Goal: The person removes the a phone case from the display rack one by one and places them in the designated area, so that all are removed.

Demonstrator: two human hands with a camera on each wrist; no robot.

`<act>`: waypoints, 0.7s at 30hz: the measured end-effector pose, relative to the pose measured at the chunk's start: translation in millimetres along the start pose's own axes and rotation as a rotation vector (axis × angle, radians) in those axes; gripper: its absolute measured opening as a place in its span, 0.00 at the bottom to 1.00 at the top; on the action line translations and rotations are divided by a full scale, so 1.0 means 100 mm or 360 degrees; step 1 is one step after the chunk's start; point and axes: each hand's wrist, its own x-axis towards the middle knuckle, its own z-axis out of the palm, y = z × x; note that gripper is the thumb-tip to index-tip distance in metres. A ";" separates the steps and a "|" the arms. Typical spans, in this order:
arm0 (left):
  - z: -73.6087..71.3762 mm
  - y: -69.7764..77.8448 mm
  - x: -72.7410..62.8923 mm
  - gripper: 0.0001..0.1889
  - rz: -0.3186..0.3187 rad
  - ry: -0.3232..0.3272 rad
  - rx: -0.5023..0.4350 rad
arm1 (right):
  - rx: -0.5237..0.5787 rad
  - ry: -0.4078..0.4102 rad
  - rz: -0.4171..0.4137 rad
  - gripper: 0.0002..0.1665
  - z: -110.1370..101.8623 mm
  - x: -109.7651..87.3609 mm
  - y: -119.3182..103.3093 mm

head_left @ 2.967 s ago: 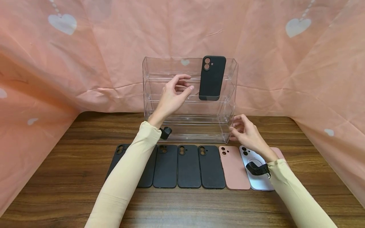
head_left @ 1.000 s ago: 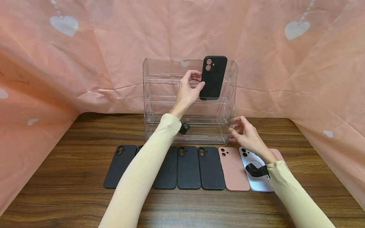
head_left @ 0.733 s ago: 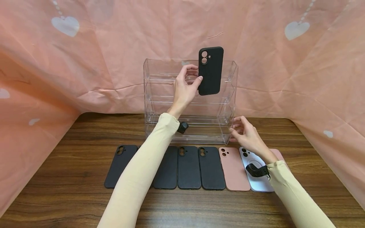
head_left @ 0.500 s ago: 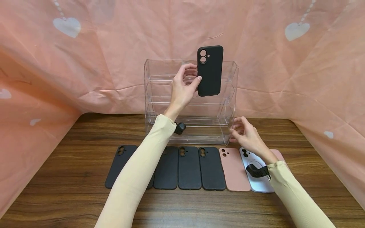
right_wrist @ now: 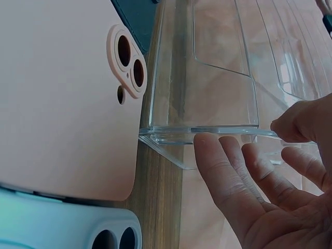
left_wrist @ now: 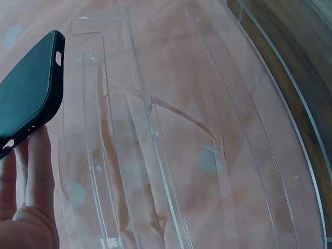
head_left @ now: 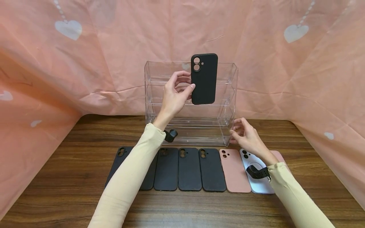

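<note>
My left hand (head_left: 175, 95) pinches a black phone case (head_left: 204, 79) by its left edge, thumb in front and fingers behind. The case stands upright in front of the upper tiers of a clear acrylic display rack (head_left: 188, 139). Its lower corner and side cutouts show in the left wrist view, above my fingers (left_wrist: 39, 171). Low at the rack's right side, my right hand (head_left: 248, 136) holds the side panel near its front edge. In the right wrist view the thumb (right_wrist: 298, 122) is on one side of that panel and the fingers on the other.
In front of the rack lies a row of phone cases: several black ones (head_left: 189, 171), a pink one (head_left: 235, 172), a white one (head_left: 258, 183) and another pink one (head_left: 279, 156) partly under my right arm. My left sleeve covers part of the row. Pink cloth (head_left: 262, 63) hangs around the wooden table (head_left: 57, 164).
My left hand has reached the black phone case standing in the rack, pinched it, lifted it out and brought it left and slightly down. My right hand has stayed at the rack's side.
</note>
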 end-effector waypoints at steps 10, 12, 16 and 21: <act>-0.25 0.08 -0.20 0.20 -0.0060 -0.0062 0.0071 | 0.0007 -0.0006 0.0002 0.23 0.00 0.00 0.01; -0.30 0.08 -0.23 0.20 -0.0073 -0.0057 0.0086 | 0.0010 -0.0008 0.0001 0.23 0.01 0.00 0.01; -0.39 0.07 -0.30 0.20 -0.0080 -0.0039 0.0103 | 0.0008 -0.0008 0.0002 0.23 0.01 0.00 0.02; -0.49 0.06 -0.37 0.20 -0.0125 -0.0030 0.0088 | 0.0030 -0.0001 0.0005 0.23 0.00 0.00 0.01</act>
